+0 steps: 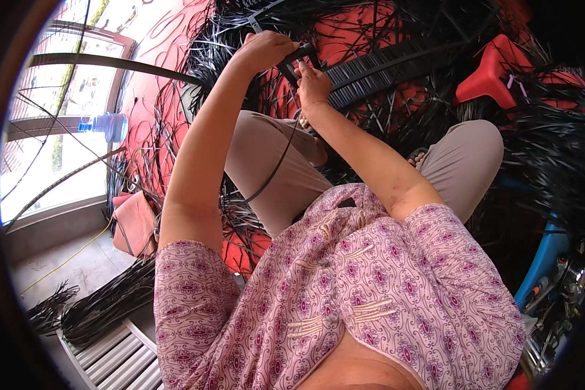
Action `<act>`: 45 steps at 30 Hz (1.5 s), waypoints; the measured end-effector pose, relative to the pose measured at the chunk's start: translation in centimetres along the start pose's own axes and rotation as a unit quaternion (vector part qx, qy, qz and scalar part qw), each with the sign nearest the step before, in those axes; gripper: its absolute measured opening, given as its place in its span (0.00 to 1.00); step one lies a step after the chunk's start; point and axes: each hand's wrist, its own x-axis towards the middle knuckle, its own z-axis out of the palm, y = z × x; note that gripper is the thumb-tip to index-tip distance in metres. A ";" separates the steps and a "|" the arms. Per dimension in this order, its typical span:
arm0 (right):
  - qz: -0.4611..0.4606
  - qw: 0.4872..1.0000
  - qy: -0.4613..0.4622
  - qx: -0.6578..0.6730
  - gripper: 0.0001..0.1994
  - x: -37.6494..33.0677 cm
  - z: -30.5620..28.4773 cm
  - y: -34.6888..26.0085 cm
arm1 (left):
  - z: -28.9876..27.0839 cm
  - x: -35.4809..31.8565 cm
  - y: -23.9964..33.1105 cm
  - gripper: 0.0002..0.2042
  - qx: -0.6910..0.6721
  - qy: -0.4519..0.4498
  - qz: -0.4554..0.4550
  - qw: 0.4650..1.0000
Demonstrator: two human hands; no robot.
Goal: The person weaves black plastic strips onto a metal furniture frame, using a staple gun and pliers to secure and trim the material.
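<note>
Ahead of me is a small black frame (291, 73), the end of a long piece wrapped in black strips. My left hand (266, 51) has its fingers closed over the frame's upper left corner. Just right of it and nearer to me, my right hand (314, 84) is closed at the frame's opening, fingertips bent inward. The wrapped black panel (390, 68) stretches away to the right behind that hand. A loose black strip (279, 166) hangs past my right wrist and curves down over my left leg. Whether either hand also pinches a strip is too small to tell.
Tangled black strips (539, 156) cover much of the red floor sheet (354, 32). A red stool (494, 71) stands at the far right. On the left are a clear bottle (114, 127), a pink bag (135, 224), a strip bundle (110, 305) and a slatted metal rack (120, 361).
</note>
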 end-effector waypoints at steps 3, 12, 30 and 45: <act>0.021 0.999 0.010 -0.021 0.18 -0.1 0.7 0.3 | 1.3 3.1 -2.6 0.16 0.073 -0.119 0.008 0.990; 0.084 0.986 0.072 -0.123 0.25 1.7 0.5 0.7 | 1.3 8.1 0.5 0.16 0.136 -0.301 -0.073 0.941; -0.412 0.853 -0.052 -0.316 0.27 -0.5 -3.1 -5.9 | 2.7 0.7 2.2 0.22 -0.149 0.317 -0.194 0.916; -0.306 0.883 -0.283 -0.217 0.17 4.3 -1.1 -8.9 | 3.0 -2.2 5.0 0.06 -0.690 0.410 -0.079 0.591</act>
